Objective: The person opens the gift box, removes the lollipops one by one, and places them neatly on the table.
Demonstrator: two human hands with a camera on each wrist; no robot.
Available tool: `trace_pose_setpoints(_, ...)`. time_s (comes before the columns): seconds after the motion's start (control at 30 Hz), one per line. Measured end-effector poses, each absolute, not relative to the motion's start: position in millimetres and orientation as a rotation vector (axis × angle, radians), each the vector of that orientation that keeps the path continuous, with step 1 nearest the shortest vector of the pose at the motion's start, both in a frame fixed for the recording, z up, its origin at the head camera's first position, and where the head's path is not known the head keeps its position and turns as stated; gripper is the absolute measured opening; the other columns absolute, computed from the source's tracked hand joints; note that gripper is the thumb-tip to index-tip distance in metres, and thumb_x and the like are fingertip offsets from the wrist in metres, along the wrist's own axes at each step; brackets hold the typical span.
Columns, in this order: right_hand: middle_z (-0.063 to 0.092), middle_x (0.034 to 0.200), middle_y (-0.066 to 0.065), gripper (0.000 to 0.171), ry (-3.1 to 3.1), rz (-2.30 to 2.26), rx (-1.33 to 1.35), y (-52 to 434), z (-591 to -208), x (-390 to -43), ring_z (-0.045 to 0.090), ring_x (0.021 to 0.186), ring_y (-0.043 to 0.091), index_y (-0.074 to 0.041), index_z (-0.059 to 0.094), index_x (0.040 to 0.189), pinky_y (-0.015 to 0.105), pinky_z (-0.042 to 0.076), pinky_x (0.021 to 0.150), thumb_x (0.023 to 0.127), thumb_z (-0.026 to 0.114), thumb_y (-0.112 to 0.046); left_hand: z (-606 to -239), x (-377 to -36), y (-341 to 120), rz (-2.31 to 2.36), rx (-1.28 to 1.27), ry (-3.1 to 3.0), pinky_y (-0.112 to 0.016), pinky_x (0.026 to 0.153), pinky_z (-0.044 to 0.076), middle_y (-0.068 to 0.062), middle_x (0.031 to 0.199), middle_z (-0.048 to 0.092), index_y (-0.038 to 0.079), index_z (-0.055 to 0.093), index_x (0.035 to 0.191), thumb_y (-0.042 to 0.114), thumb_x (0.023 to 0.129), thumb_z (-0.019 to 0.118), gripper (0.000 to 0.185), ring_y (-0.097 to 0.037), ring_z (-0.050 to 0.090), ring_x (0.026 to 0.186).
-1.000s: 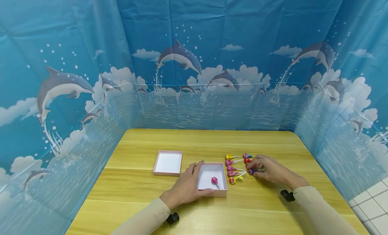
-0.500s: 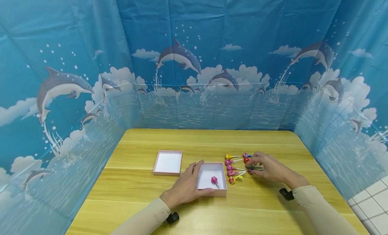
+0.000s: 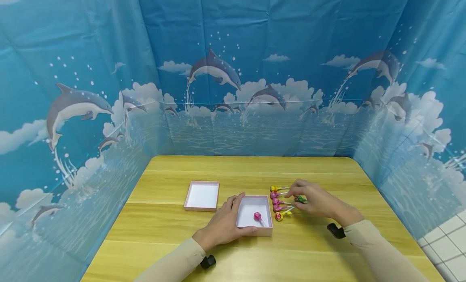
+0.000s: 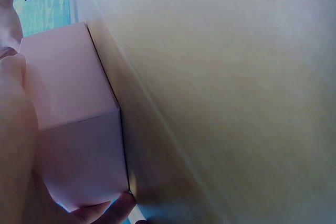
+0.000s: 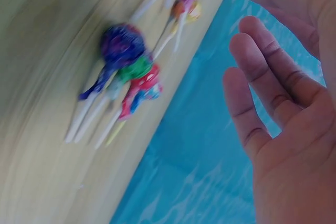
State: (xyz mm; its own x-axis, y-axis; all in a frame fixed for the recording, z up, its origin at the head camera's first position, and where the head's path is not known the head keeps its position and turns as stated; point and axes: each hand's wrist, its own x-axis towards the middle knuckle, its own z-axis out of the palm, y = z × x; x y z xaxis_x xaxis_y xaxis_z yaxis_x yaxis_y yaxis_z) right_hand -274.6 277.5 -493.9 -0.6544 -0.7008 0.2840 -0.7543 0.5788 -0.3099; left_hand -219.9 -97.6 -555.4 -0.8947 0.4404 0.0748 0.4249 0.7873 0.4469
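Observation:
My left hand (image 3: 225,225) holds the pale pink open box (image 3: 260,232) at its left side, thumb along the front wall and fingers toward the back. One pink lollipop (image 3: 257,216) lies inside. Over the right column of lollipops hovers my right hand (image 3: 316,199), fingers parted and nothing between them in the right wrist view. Below it, a purple lollipop (image 5: 122,44), a green lollipop (image 5: 137,69) and a red lollipop (image 5: 148,78) lie side by side, with a blue wrapper (image 5: 149,93) behind. The head view shows little of this column past the hand.
Left of that column, several pink lollipops (image 3: 275,202) lie between a yellow lollipop (image 3: 274,188) at the back and another yellow lollipop (image 3: 279,217) in front. The box lid (image 3: 202,195) rests inside-up left of the box. A dolphin-print curtain (image 3: 233,124) surrounds the wooden table (image 3: 204,170).
My right hand has shifted left from the purple and green lollipops, now covering more of the right column in the head view. The left hand and box stay put.

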Motion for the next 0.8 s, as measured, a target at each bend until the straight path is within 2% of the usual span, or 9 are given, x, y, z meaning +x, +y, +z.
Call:
trace_pose_setpoints(0.2, 0.076, 0.123, 0.002, 0.03, -2.682, 0.605, 1.275, 259.6, -485.6, -269.3, 0.069, 0.1, 0.011, -0.02, 0.086, 0.127, 0.04, 0.065, 0.082, 0.101, 0.091, -0.005, -554.1, -219.8, -96.7, 0.738, 0.713, 2.934, -0.06, 0.119, 0.061, -0.022, 0.177, 0.048, 0.017, 0.023, 0.187, 0.083, 0.1, 0.075, 0.121, -0.039, 0.064, 0.149)
trace_pose_setpoints(0.43, 0.077, 0.124, 0.005, 0.025, -2.678, 0.593, 1.35, 234.8, -472.7, -266.2, 0.073, 0.108, 0.018, -0.017, 0.087, 0.127, 0.044, 0.069, 0.091, 0.104, 0.089, -0.008, -550.8, -220.3, -96.2, 0.751, 0.706, 2.915, -0.06, 0.12, 0.061, -0.023, 0.179, 0.047, 0.018, 0.023, 0.187, 0.083, 0.1, 0.075, 0.121, -0.039, 0.063, 0.15)
trace_pose_setpoints(0.53, 0.076, 0.124, 0.004, 0.024, -2.673, 0.583, 1.401, 222.9, -467.1, -266.1, 0.072, 0.107, 0.014, -0.016, 0.087, 0.127, 0.041, 0.069, 0.093, 0.104, 0.089, -0.008, -550.2, -220.6, -96.6, 0.764, 0.704, 2.912, -0.06, 0.119, 0.061, -0.023, 0.179, 0.047, 0.018, 0.023, 0.187, 0.083, 0.1, 0.075, 0.12, -0.039, 0.063, 0.149)
trace_pose_setpoints(0.7, 0.075, 0.125, 0.003, 0.023, -2.707, 0.542, 1.487, 204.6, -462.9, -265.8, 0.065, 0.098, 0.005, -0.016, 0.086, 0.127, 0.031, 0.065, 0.086, 0.105, 0.087, -0.008, -552.0, -218.9, -97.8, 0.769, 0.7, 2.899, -0.059, 0.116, 0.062, -0.023, 0.18, 0.045, 0.019, 0.021, 0.187, 0.084, 0.101, 0.073, 0.12, -0.038, 0.064, 0.147)
trace_pose_setpoints(0.8, 0.075, 0.127, 0.002, 0.023, -2.741, 0.524, 1.524, 195.0, -461.4, -265.6, 0.071, 0.1, 0.011, -0.018, 0.085, 0.128, 0.031, 0.066, 0.088, 0.107, 0.087, -0.011, -552.5, -217.9, -98.0, 0.766, 0.708, 2.898, -0.06, 0.116, 0.062, -0.023, 0.18, 0.045, 0.019, 0.022, 0.187, 0.085, 0.101, 0.072, 0.12, -0.038, 0.063, 0.148)
